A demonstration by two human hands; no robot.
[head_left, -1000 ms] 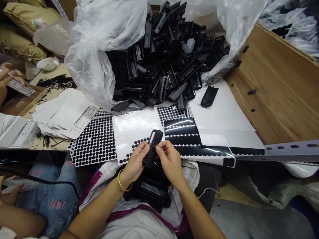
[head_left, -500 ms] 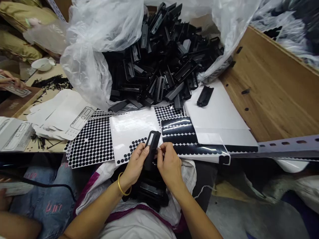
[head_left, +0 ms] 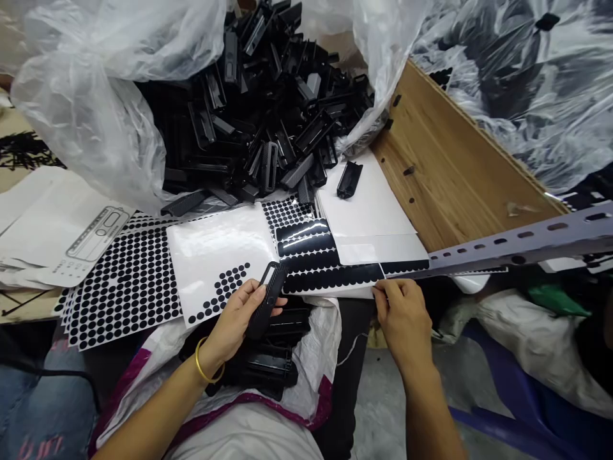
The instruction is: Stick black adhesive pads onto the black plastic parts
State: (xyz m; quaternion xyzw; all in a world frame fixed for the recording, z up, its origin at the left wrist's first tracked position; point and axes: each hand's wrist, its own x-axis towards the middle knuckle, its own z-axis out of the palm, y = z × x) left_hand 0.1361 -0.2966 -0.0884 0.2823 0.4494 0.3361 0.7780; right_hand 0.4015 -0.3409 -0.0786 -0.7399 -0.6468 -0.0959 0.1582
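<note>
My left hand (head_left: pixel 235 317) grips a long black plastic part (head_left: pixel 266 300) with a ribbed face, tilted over the near table edge. My right hand (head_left: pixel 401 314) has its fingertips pinched at the near edge of a glossy sheet of black round stickers (head_left: pixel 330 259); what the fingers hold, if anything, is too small to make out. A white backing sheet (head_left: pixel 215 255) with only a few black dots left lies in front of my left hand. Below my hands, a white woven bag (head_left: pixel 306 370) in my lap holds several black parts.
A big heap of black plastic parts (head_left: pixel 268 115) spills from a clear plastic bag (head_left: pixel 96 108) at the back. One loose part (head_left: pixel 349 179) lies on white sheets. More dot sticker sheets (head_left: pixel 119 287) lie left. A perforated metal rail (head_left: pixel 517 246) and wooden board (head_left: pixel 445 172) are right.
My right hand left the black part and moved right to the edge of the sticker sheet. My left hand keeps the part. The view swung to the right.
</note>
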